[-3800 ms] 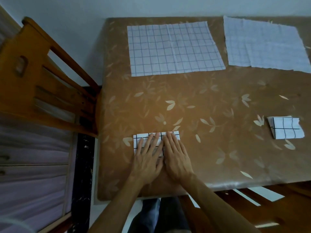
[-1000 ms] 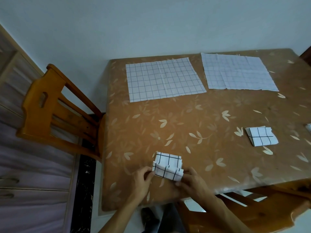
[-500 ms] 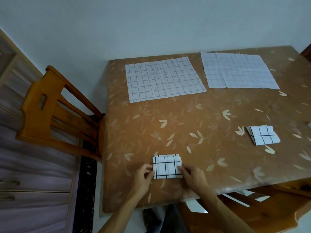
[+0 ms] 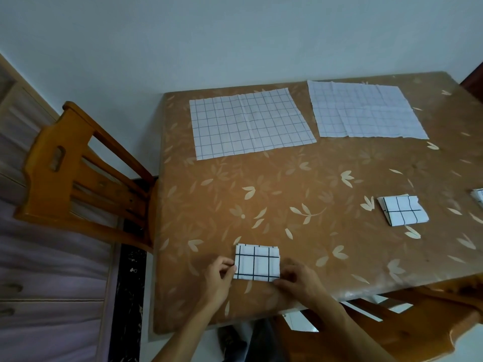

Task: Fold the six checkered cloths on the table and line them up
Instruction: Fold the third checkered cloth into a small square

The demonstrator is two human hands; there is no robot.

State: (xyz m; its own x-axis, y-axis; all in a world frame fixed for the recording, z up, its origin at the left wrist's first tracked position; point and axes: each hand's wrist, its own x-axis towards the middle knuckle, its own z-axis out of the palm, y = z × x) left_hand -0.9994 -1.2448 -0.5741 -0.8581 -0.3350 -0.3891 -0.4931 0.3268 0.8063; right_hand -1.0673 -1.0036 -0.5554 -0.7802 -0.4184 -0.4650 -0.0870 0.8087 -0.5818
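Now the last fold is down: the folded checkered cloth (image 4: 257, 263), half-turned a second ago, lies flat as a small packet near the front edge of the bench (image 4: 300, 184). The left hand (image 4: 218, 279) pinches its left edge in a curled grip; the right hand (image 4: 298, 282) pinches its lower right corner. This piece looks ready to join the finished packet (image 4: 402, 210) well to the right. The left unfolded cloth (image 4: 251, 124) and right unfolded cloth (image 4: 366, 112) wait at the far side, so folding is not over.
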